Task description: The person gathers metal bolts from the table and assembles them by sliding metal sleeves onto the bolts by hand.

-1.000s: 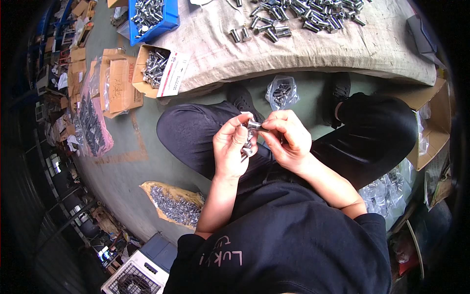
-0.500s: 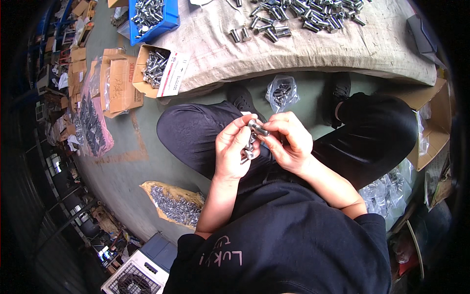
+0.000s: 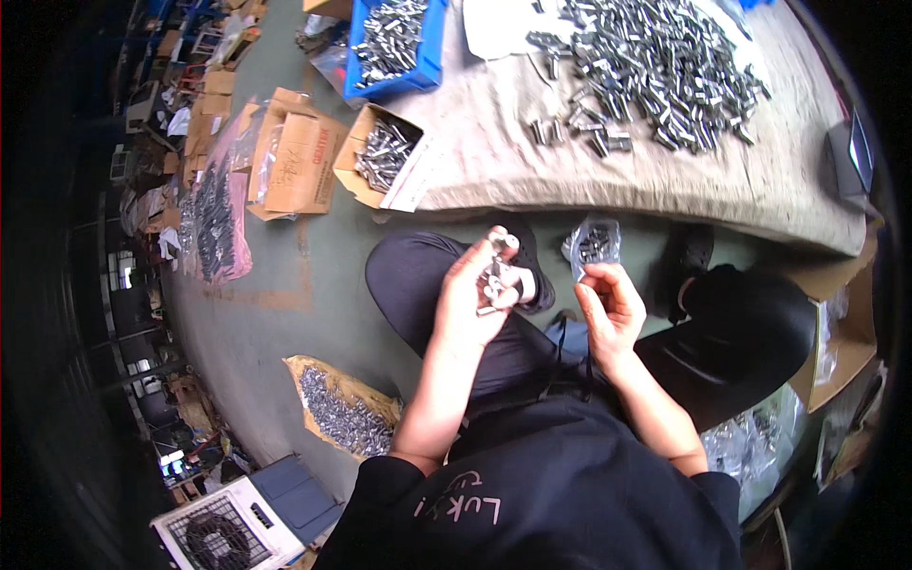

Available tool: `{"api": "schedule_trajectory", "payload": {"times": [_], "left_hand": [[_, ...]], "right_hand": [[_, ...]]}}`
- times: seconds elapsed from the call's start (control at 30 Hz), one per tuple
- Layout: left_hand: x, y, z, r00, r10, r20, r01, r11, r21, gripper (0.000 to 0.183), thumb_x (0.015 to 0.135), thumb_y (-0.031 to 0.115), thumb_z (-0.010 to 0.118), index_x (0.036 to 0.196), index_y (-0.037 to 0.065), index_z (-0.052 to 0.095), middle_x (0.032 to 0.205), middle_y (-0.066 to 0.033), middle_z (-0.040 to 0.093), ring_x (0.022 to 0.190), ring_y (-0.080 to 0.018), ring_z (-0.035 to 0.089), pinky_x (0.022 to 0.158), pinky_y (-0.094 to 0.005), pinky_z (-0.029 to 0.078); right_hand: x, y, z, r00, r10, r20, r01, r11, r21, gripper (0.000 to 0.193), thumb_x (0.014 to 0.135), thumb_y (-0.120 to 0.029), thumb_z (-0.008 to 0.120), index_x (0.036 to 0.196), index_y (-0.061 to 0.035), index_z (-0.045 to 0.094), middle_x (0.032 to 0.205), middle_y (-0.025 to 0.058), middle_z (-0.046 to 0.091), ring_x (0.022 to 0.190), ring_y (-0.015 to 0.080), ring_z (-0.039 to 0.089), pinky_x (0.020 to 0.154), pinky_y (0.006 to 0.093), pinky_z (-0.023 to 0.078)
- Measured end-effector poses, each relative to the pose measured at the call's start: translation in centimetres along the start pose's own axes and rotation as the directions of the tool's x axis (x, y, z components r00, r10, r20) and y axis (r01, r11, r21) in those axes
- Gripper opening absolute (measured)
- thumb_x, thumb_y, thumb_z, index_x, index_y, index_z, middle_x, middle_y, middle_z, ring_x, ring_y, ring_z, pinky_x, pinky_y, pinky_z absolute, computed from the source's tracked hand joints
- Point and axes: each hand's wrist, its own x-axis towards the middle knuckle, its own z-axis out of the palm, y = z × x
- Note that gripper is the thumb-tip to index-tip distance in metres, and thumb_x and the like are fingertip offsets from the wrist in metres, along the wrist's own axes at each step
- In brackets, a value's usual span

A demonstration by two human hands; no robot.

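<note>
My left hand [image 3: 472,294] is raised above my left leg, its fingers wrapped around several shiny metal bolts [image 3: 495,275]. One bolt, thicker than the others, sticks up between the thumb and fingertips. To its right, my right hand [image 3: 616,309] is apart from it. Its fingers are loosely curled, a gap shows between thumb and forefinger, and nothing is visible in them. Just beyond those fingertips a clear plastic bag [image 3: 594,243] with metal parts stands on the floor; whether they touch it cannot be made out.
A cloth-covered table [image 3: 494,176] ahead bears a large heap of metal bolts [image 3: 655,71]. Left of it are a blue bin [image 3: 432,71] and an open carton [image 3: 356,161] of parts. Small parts lie on a yellowish sheet [image 3: 306,370] at left; a cardboard box [image 3: 860,323] stands at right.
My hands have separated: the right has let go of the bolt and moved right toward the plastic bag. The left keeps its bolts. The view has shifted, showing more of the table.
</note>
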Motion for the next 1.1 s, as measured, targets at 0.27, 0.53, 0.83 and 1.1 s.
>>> {"api": "schedule_trajectory", "payload": {"times": [0.27, 0.53, 0.83, 1.1], "left_hand": [[8.9, 17.0, 3.7, 0.952, 0.260, 0.163, -0.271, 0.962, 0.046, 0.022, 0.088, 0.019, 0.043, 0.096, -0.001, 0.050, 0.076, -0.0094, 0.054, 0.053, -0.0154, 0.045, 0.044, -0.0237, 0.037], [11.5, 12.3, 2.9, 0.980, 0.194, 0.048, -0.200, 0.956, 0.216, 0.024, 0.087, 0.030, 0.048, 0.089, 0.007, 0.056, 0.074, -0.0055, 0.056, 0.048, -0.0113, 0.044, 0.041, -0.0230, 0.034], [3.9, -5.5, 1.3, 0.918, 0.348, 0.190, -0.360, 0.533, 0.765, 0.023, 0.089, 0.022, 0.049, 0.091, 0.000, 0.058, 0.072, -0.0027, 0.058, 0.057, -0.0051, 0.049, 0.047, -0.0183, 0.039], [1.6, -6.0, 2.2, 0.944, 0.319, 0.085, -0.276, 0.622, 0.732, 0.028, 0.090, 0.024, 0.046, 0.099, 0.000, 0.057, 0.080, -0.0027, 0.058, 0.058, -0.0055, 0.052, 0.043, -0.0181, 0.041]], "right_hand": [[-0.3, 0.5, 0.0, 0.984, 0.177, -0.035, -0.175, 0.984, 0.043, 0.016, 0.080, 0.002, 0.057, 0.095, -0.0019, 0.055, 0.074, -0.0055, 0.048, 0.063, -0.0001, 0.041, 0.056, 0.0137, 0.033], [0.8, 1.2, -0.8, 0.979, 0.198, -0.043, -0.197, 0.980, 0.026, 0.015, 0.080, 0.001, 0.057, 0.095, -0.0013, 0.055, 0.073, -0.0064, 0.048, 0.063, 0.0000, 0.041, 0.057, 0.0141, 0.033], [0.8, 0.2, 0.6, 0.986, 0.135, 0.097, -0.125, 0.987, -0.100, 0.020, 0.073, 0.001, 0.065, 0.088, -0.0014, 0.053, 0.069, -0.0031, 0.048, 0.060, 0.0026, 0.044, 0.053, 0.0161, 0.036], [1.0, 0.2, 0.4, 0.991, 0.122, 0.059, -0.118, 0.990, -0.073, 0.012, 0.075, -0.003, 0.065, 0.082, -0.0005, 0.056, 0.067, -0.0019, 0.053, 0.060, 0.0026, 0.048, 0.052, 0.0163, 0.039]]}}
